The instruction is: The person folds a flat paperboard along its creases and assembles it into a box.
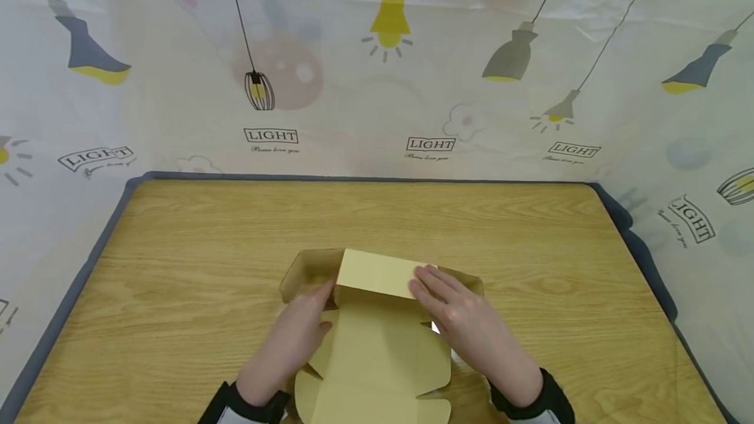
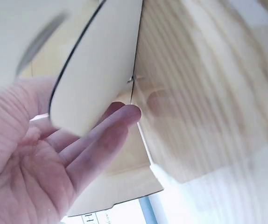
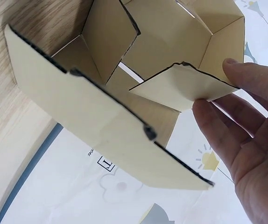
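A cream cardboard box [image 1: 379,345], partly folded, lies on the table with its far panel [image 1: 374,272] raised and its near part spread flat. My left hand [image 1: 294,326] is at the far left corner, fingers extended against the inside of the left side flap [image 1: 312,265]. In the left wrist view a rounded flap [image 2: 94,70] stands between that hand's thumb side and its fingers. At the far right corner, my right hand [image 1: 468,319] holds the raised panel. Its thumb and fingers pinch a flap [image 3: 178,86] in the right wrist view.
The wood-grain table [image 1: 194,247] extends around the box. A pale cloth printed with lamps [image 1: 365,97] rises behind and at both sides. Notched side tabs [image 1: 432,362] stick out from the box's flat part.
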A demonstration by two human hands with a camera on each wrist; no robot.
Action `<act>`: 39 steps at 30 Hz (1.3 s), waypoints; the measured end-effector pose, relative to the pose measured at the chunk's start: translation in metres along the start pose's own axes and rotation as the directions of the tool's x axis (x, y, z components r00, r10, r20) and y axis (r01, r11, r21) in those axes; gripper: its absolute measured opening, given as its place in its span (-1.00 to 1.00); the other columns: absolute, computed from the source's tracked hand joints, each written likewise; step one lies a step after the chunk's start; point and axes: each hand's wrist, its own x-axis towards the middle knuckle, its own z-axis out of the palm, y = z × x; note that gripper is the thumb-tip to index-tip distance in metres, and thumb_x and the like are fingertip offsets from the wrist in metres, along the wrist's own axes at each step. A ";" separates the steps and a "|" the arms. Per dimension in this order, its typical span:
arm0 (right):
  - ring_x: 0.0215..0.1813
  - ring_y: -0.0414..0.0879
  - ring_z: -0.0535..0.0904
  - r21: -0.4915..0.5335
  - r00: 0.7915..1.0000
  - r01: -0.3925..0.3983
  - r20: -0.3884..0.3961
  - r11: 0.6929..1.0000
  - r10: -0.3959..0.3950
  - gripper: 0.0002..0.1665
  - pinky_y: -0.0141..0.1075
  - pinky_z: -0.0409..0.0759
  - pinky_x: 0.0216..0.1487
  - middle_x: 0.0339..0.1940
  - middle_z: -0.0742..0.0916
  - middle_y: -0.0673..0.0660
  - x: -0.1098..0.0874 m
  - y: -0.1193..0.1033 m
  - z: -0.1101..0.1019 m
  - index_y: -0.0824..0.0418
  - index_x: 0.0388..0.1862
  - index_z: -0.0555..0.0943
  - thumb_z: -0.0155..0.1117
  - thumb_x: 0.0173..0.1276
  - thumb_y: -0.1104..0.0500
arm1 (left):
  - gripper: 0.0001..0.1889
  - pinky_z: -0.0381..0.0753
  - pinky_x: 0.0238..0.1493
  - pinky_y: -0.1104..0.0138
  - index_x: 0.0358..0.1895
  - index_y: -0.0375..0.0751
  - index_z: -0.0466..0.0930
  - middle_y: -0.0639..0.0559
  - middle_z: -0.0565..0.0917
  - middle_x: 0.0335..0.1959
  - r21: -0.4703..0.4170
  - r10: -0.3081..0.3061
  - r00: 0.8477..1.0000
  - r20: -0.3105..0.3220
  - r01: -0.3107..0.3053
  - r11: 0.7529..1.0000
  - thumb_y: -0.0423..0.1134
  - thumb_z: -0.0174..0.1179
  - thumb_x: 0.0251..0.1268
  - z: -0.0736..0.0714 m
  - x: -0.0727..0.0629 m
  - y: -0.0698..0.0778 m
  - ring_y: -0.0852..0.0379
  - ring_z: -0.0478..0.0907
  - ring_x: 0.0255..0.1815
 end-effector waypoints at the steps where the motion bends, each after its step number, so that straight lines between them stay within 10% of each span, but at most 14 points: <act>1: 0.17 0.14 0.71 0.000 1.000 -0.001 0.002 1.000 0.001 -0.35 -0.21 0.76 -0.01 0.16 0.75 0.28 0.000 0.000 0.000 0.29 0.11 0.71 0.59 -0.06 0.49 | -0.22 0.72 0.02 0.00 0.40 -0.42 0.39 -0.30 0.69 0.15 -0.002 -0.005 1.000 0.012 0.005 1.000 -0.58 0.45 0.01 -0.001 -0.002 0.000 -0.25 0.68 0.08; 8: 0.19 0.13 0.71 0.007 1.000 0.000 0.012 1.000 -0.001 -0.33 -0.22 0.77 -0.03 0.18 0.74 0.27 0.001 -0.001 0.001 0.28 0.13 0.70 0.58 -0.05 0.50 | -0.24 0.62 0.23 -0.06 0.45 -0.43 0.33 -0.32 0.56 0.33 -0.040 -0.065 0.998 0.016 0.066 0.997 -0.53 0.40 0.13 -0.004 -0.014 -0.002 -0.28 0.58 0.27; 12: 0.17 0.13 0.71 0.004 1.000 0.003 0.002 1.000 -0.003 -0.34 -0.22 0.77 -0.07 0.17 0.74 0.28 0.001 -0.001 0.002 0.28 0.12 0.71 0.57 -0.06 0.51 | -0.31 0.72 0.07 0.01 0.37 -0.30 0.47 -0.25 0.65 0.23 0.009 -0.039 0.991 -0.126 0.040 0.999 -0.50 0.44 0.08 -0.002 -0.026 -0.005 -0.22 0.66 0.16; 16: 0.17 0.13 0.71 0.001 1.000 0.005 0.006 1.000 -0.005 -0.34 -0.23 0.77 -0.09 0.17 0.74 0.28 0.001 -0.001 0.002 0.28 0.12 0.71 0.58 -0.06 0.50 | -0.27 0.69 -0.45 0.33 0.21 -0.16 0.60 -0.10 0.70 0.03 0.162 0.117 0.921 -0.372 -0.060 0.985 -0.51 0.59 -0.20 0.001 -0.037 -0.011 -0.07 0.68 -0.10; 20: 0.17 0.14 0.71 -0.002 1.000 0.000 0.013 1.000 0.000 -0.35 -0.23 0.77 -0.07 0.17 0.74 0.28 0.001 -0.001 0.002 0.28 0.12 0.71 0.58 -0.05 0.50 | -0.03 0.65 -0.43 0.33 0.26 -0.21 0.48 -0.21 0.54 0.08 0.297 0.206 0.843 -0.497 -0.058 0.953 -0.41 0.73 -0.48 0.000 -0.042 -0.017 -0.15 0.55 -0.05; 24: 0.18 0.14 0.71 0.000 1.000 -0.003 0.020 1.000 0.003 -0.35 -0.23 0.77 -0.06 0.17 0.74 0.29 0.001 -0.001 0.001 0.28 0.13 0.71 0.58 -0.03 0.49 | 0.30 0.69 0.13 -0.04 0.55 -0.32 0.08 -0.42 0.34 0.39 0.211 0.041 0.913 -0.406 0.050 0.976 -0.27 0.73 -0.40 -0.008 -0.043 -0.021 -0.42 0.46 0.23; 27: 0.18 0.14 0.71 0.002 1.000 -0.002 0.024 1.000 0.002 -0.35 -0.22 0.77 -0.05 0.17 0.74 0.29 0.000 -0.001 0.002 0.28 0.13 0.71 0.58 -0.04 0.50 | 0.40 0.70 0.10 -0.06 0.64 -0.30 -0.26 -0.51 0.30 0.46 0.048 -0.142 0.962 -0.233 0.157 0.986 -0.24 0.66 -0.19 -0.017 -0.040 -0.021 -0.41 0.58 0.14; 32: 0.16 0.14 0.72 0.014 1.000 -0.003 0.015 1.000 0.002 -0.33 -0.23 0.77 -0.08 0.16 0.75 0.29 0.002 0.000 0.003 0.30 0.12 0.71 0.61 -0.07 0.49 | 0.34 0.63 -0.48 0.25 0.66 -0.18 -0.39 -0.52 0.51 0.29 -0.137 -0.302 0.953 -0.008 0.298 0.945 -0.36 0.55 -0.01 -0.024 -0.031 -0.016 -0.15 0.69 -0.31; 39: 0.13 0.16 0.73 0.049 1.000 -0.020 -0.008 0.999 0.020 -0.43 -0.23 0.78 -0.06 0.12 0.76 0.30 0.008 0.006 0.004 0.32 0.11 0.71 0.56 0.03 0.46 | 0.11 0.73 0.03 0.05 0.63 -0.30 -0.13 -0.40 0.36 0.47 -0.181 -0.250 0.967 0.044 0.254 0.950 -0.51 0.45 0.08 -0.018 -0.029 -0.011 -0.33 0.46 0.39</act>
